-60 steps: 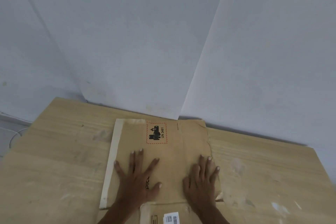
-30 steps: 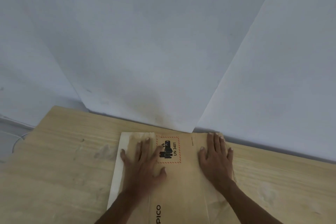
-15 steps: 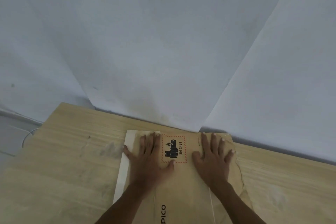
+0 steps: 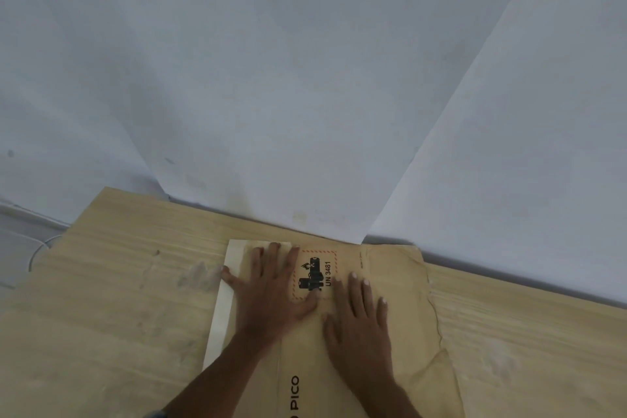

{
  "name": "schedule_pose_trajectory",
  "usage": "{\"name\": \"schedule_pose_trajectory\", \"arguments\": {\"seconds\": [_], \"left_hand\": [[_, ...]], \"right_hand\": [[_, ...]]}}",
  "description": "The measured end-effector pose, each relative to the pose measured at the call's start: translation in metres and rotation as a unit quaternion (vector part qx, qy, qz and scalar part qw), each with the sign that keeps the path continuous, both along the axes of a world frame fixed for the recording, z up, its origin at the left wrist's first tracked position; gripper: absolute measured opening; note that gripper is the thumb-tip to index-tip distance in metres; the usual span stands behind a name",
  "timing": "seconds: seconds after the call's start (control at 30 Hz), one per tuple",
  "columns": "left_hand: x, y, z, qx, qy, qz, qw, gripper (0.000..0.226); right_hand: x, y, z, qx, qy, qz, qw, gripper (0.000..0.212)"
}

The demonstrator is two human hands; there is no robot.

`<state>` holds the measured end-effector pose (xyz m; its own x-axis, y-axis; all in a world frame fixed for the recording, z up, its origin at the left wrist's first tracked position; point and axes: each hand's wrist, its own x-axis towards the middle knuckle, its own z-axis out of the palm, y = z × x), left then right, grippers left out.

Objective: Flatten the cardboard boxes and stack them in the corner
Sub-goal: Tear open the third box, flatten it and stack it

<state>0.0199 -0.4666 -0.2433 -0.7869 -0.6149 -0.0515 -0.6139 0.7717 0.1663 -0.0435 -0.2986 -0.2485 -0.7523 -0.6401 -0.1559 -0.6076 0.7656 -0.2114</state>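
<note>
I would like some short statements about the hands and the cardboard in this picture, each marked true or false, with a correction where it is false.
1. Both hands lie palm down on the flattened cardboard. True.
2. The left hand is curled into a fist. False: its fingers are spread flat.
3. The warning label reads "UN 3481". True.
4. The right hand covers the whole label. False: it lies beside the label; only the left thumb overlaps it.
5. The cardboard stands upright against the wall. False: it lies flat on the wooden table, its far edge at the wall.
</note>
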Motion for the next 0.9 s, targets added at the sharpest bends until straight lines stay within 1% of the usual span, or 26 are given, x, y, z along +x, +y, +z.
{"name": "schedule_pose_trajectory", "arguments": {"seconds": [0.13,0.23,0.3,0.37,0.43,0.5,0.6,0.67,0.77,0.83,0.9], "left_hand": [[0.003,0.0,-0.002,0.009,-0.007,-0.004,1.0,0.089],[0.011,0.006,-0.005,-0.002,-0.022,-0.016,1.0,0.077],[0.03,0.027,-0.007,-0.013,0.009,-0.02,1.0,0.064],[0.063,0.068,-0.013,-0.016,0.048,-0.027,0.998,0.057],[0.102,0.111,-0.018,-0.012,0.054,-0.057,0.997,0.056],[0.129,0.132,-0.022,0.001,0.028,-0.072,0.997,0.057],[0.13,0.13,-0.021,-0.006,0.023,-0.048,0.999,0.057],[0.129,0.134,-0.017,-0.004,0.017,-0.048,0.999,0.057],[0.128,0.135,-0.014,0.016,-0.015,-0.053,0.998,0.055],[0.126,0.138,-0.009,0.024,-0.038,-0.033,0.998,0.054],[0.134,0.151,-0.001,0.013,-0.035,-0.027,0.999,0.055]], "right_hand": [[0.054,0.047,-0.001,-0.021,0.026,-0.018,0.999,0.059],[0.051,0.048,0.002,-0.018,0.029,-0.023,0.999,0.068],[0.053,0.047,0.004,0.001,0.016,-0.011,1.0,0.071],[0.055,0.049,0.005,0.011,-0.002,-0.012,1.0,0.07],[0.053,0.049,0.003,0.019,0.007,-0.009,1.0,0.067],[0.054,0.051,0.002,0.03,0.01,0.001,1.0,0.064],[0.069,0.075,-0.003,0.03,0.013,0.018,0.999,0.062],[0.098,0.11,-0.005,0.014,0.023,0.028,0.999,0.06],[0.141,0.154,-0.004,-0.007,0.034,0.021,0.999,0.058],[0.148,0.166,-0.002,0.002,0.031,0.022,0.999,0.06],[0.146,0.165,-0.003,0.001,0.03,0.019,0.999,0.061]]}}
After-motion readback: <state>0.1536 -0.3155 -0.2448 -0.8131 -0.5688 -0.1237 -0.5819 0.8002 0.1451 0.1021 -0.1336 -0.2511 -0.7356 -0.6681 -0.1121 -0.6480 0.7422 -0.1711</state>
